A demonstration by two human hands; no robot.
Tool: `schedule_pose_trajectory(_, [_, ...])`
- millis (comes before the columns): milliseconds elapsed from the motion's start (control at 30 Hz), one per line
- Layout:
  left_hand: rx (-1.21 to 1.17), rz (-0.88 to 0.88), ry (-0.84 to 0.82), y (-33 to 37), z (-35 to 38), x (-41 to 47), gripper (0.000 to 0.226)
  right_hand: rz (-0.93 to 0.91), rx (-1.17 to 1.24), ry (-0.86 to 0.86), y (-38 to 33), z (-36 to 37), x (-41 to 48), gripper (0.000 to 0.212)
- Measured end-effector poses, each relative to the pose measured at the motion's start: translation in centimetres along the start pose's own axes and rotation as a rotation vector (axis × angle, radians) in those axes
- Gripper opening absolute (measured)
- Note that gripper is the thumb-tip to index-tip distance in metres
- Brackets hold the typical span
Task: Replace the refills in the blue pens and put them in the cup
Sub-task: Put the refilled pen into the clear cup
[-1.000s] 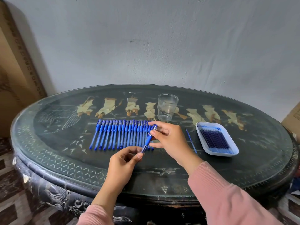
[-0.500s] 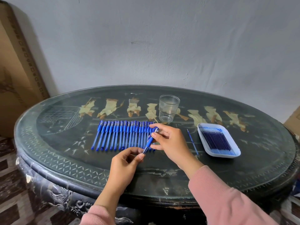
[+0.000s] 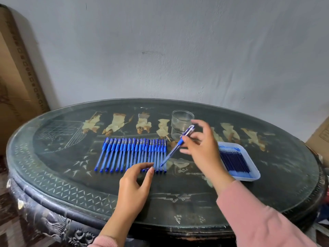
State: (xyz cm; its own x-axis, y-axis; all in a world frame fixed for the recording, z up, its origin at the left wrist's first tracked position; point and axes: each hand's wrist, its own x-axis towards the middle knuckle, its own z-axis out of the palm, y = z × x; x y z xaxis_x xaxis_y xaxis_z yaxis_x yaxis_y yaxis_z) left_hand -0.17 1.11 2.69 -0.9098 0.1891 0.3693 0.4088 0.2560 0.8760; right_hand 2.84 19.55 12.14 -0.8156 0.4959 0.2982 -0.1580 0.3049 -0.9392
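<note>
A row of several blue pens (image 3: 131, 154) lies side by side at the middle of the round dark table (image 3: 58, 175). My right hand (image 3: 203, 150) pinches one blue pen (image 3: 175, 148) near its cap and holds it tilted above the table, its cap end up beside the clear plastic cup (image 3: 181, 122). My left hand (image 3: 135, 184) hovers at the near ends of the row with its fingers loosely curled; I see nothing held in it. A white tray (image 3: 253, 172) of dark blue refills sits to the right.
A grey wall rises right behind the table. A cardboard box (image 3: 16, 82) leans at the far left, and another box corner (image 3: 320, 138) shows at the right edge. Bare tabletop lies between my hands and the near rim.
My right hand has lifted the pen up and back toward the cup. My left hand has let go of the pen's lower end and stayed by the row.
</note>
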Motion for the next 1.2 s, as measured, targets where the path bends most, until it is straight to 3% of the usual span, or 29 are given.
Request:
schedule_pose_trajectory(200, [0.489, 0.157, 0.05, -1.6, 1.1, 0.4, 0.026, -0.184, -0.086, 0.366, -0.5, -2.7, 6.0, 0.033])
schedule_pose_trajectory(333, [0.677, 0.108, 0.021, -2.3, 1.7, 0.1, 0.043, -0.269, -0.207, 0.447, 0.1, -2.9, 9.5, 0.027])
schedule_pose_trajectory(667, [0.812, 0.09, -0.024, -2.5, 2.1, 0.3, 0.052, -0.282, -0.668, 0.207, 2.9, -1.1, 13.5, 0.024])
schedule_pose_trajectory(900, [0.831, 0.082, -0.037, -2.6, 2.2, 0.2, 0.051, -0.217, -0.831, 0.08, 4.4, -0.7, 13.5, 0.02])
schedule_pose_trajectory(1200, [0.831, 0.103, -0.018, -2.8, 2.3, 0.0, 0.05, -0.051, -0.817, 0.026, 4.7, -1.6, 12.5, 0.057])
